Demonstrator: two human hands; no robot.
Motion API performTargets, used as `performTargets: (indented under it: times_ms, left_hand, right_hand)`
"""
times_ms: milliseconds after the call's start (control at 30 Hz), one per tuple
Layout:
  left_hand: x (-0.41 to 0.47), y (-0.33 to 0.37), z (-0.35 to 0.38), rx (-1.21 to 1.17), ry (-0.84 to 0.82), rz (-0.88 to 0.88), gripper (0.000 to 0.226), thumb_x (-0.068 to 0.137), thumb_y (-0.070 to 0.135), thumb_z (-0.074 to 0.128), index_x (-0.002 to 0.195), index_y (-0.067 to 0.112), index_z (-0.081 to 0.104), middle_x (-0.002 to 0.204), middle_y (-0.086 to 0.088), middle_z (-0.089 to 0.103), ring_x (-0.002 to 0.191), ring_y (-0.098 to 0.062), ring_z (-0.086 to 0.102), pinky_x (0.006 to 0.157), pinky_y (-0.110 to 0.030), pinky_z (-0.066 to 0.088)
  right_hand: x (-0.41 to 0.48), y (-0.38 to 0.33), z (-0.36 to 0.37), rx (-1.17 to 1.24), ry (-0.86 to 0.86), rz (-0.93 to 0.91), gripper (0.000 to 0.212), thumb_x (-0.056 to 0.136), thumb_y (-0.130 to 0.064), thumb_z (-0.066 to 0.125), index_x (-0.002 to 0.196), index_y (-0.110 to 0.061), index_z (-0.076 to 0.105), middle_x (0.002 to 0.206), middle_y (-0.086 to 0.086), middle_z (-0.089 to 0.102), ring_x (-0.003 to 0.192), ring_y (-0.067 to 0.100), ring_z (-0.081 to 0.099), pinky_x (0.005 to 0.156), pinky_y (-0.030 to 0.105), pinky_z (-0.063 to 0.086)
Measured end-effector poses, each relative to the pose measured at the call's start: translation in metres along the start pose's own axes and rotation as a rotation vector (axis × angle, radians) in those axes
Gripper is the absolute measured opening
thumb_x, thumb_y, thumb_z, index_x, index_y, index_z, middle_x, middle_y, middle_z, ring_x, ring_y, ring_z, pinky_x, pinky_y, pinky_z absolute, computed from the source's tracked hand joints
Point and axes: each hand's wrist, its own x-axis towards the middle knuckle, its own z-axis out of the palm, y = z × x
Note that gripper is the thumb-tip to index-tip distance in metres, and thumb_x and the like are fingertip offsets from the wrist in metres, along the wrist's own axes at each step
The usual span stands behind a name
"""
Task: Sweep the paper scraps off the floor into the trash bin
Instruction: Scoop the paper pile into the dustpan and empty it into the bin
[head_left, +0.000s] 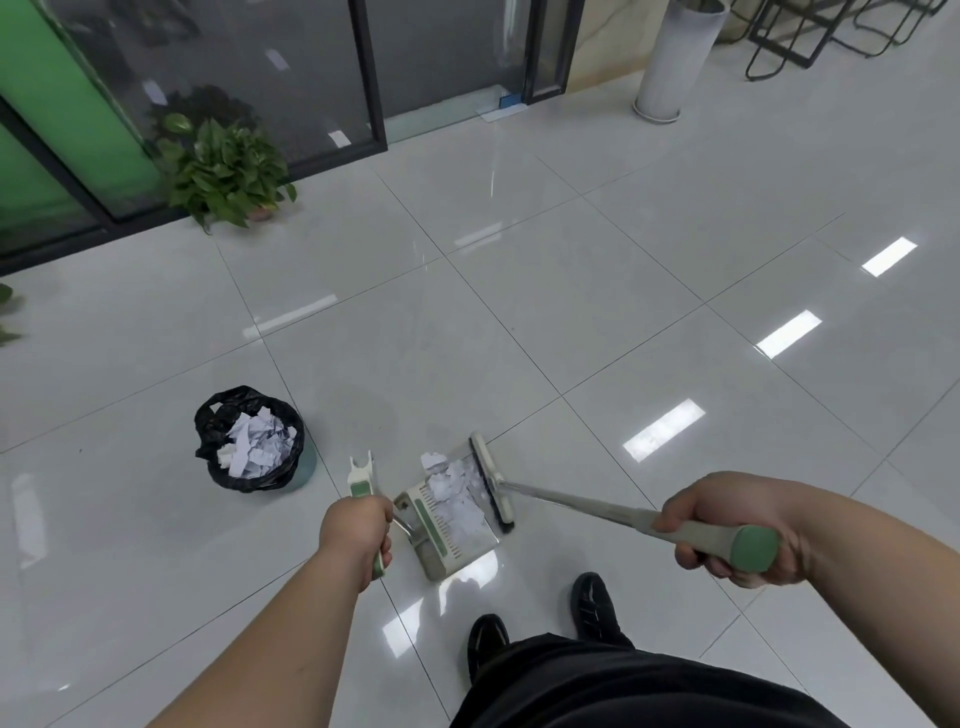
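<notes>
A cream and green dustpan (435, 540) stands on the floor in front of my feet, with white paper scraps (453, 493) piled in its mouth. My left hand (357, 530) grips the dustpan's upright handle (360, 483). The broom head (491, 480) presses against the scraps at the pan's open edge. My right hand (727, 525) grips the green end of the broom handle (753, 548). A small trash bin (252, 441) with a black liner sits to the left of the pan, holding several white scraps.
A potted green plant (228, 171) stands by the glass wall at the back left. A tall white cylinder (675, 57) and black metal frames (810, 31) are at the back right. My black shoes (592, 605) are just behind the dustpan on glossy tiles.
</notes>
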Motion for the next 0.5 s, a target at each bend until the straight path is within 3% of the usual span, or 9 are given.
performTargets:
  times_ms: [200, 333, 500]
  left_hand:
    - [-0.012, -0.021, -0.02, -0.145, 0.09, -0.061, 0.017, 0.085, -0.005, 0.047, 0.076, 0.009, 0.048, 0.057, -0.008, 0.039, 0.044, -0.019, 0.034, 0.046, -0.023, 0.035]
    - [-0.019, -0.033, -0.031, -0.251, 0.147, -0.102, 0.018, 0.086, -0.005, 0.048, 0.074, 0.008, 0.049, 0.056, -0.007, 0.038, 0.047, -0.02, 0.034, 0.049, -0.026, 0.034]
    - [-0.016, -0.029, -0.033, -0.35, 0.205, -0.096, 0.017, 0.086, -0.004, 0.049, 0.073, 0.007, 0.05, 0.054, -0.006, 0.037, 0.045, -0.019, 0.032, 0.046, -0.025, 0.032]
  right_hand:
    - [0.014, -0.018, 0.016, -0.225, 0.136, -0.1, 0.017, 0.09, -0.011, 0.064, 0.104, -0.001, 0.06, 0.074, 0.015, 0.064, 0.041, 0.018, 0.056, 0.046, 0.02, 0.041]
    - [0.045, -0.029, 0.035, -0.385, 0.175, -0.17, 0.011, 0.088, -0.006, 0.066, 0.097, -0.001, 0.062, 0.086, 0.015, 0.064, 0.059, 0.022, 0.068, 0.053, 0.027, 0.048]
    - [0.072, -0.039, 0.067, -0.684, 0.157, -0.218, 0.006, 0.089, -0.009, 0.06, 0.086, -0.004, 0.059, 0.083, 0.01, 0.064, 0.064, 0.022, 0.062, 0.06, 0.027, 0.045]
